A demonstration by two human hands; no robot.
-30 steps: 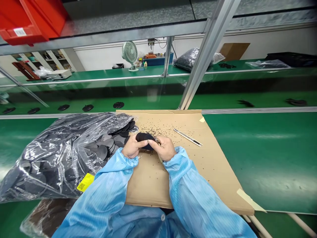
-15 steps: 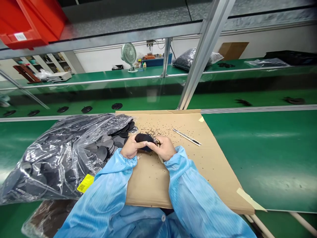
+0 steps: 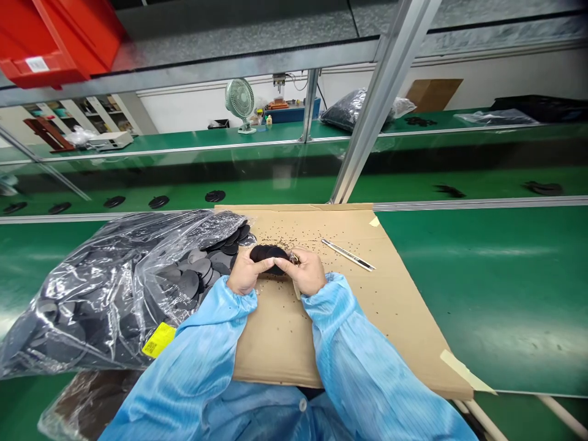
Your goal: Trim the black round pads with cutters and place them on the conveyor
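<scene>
Between my two hands is a small fanned stack of black round discs (image 3: pixel 271 254), held above the cardboard. My left hand (image 3: pixel 245 271) is closed on its left side, thumb lying across the front. On the right side, my right hand (image 3: pixel 307 271) pinches the same discs with its thumb. A small shiny metallic thing (image 3: pixel 293 258) shows by the right hand's fingers; its kind cannot be made out. Tiny black bits (image 3: pixel 294 237) lie scattered over the cardboard sheet (image 3: pixel 275 343) beneath.
A clear plastic bag (image 3: pixel 92 294) of dark discs lies open at the left. A slim cutter knife (image 3: pixel 348 255) rests on the cardboard. Behind stands a metal upright (image 3: pixel 362 147); past it, several discs lie on the green conveyor (image 3: pixel 275 177). A red bin (image 3: pixel 59 43) sits on the overhead shelf.
The discs in my hands have tilted and fanned out slightly, with several edges now showing. My thumbs have shifted a little; both hands keep their grip.
</scene>
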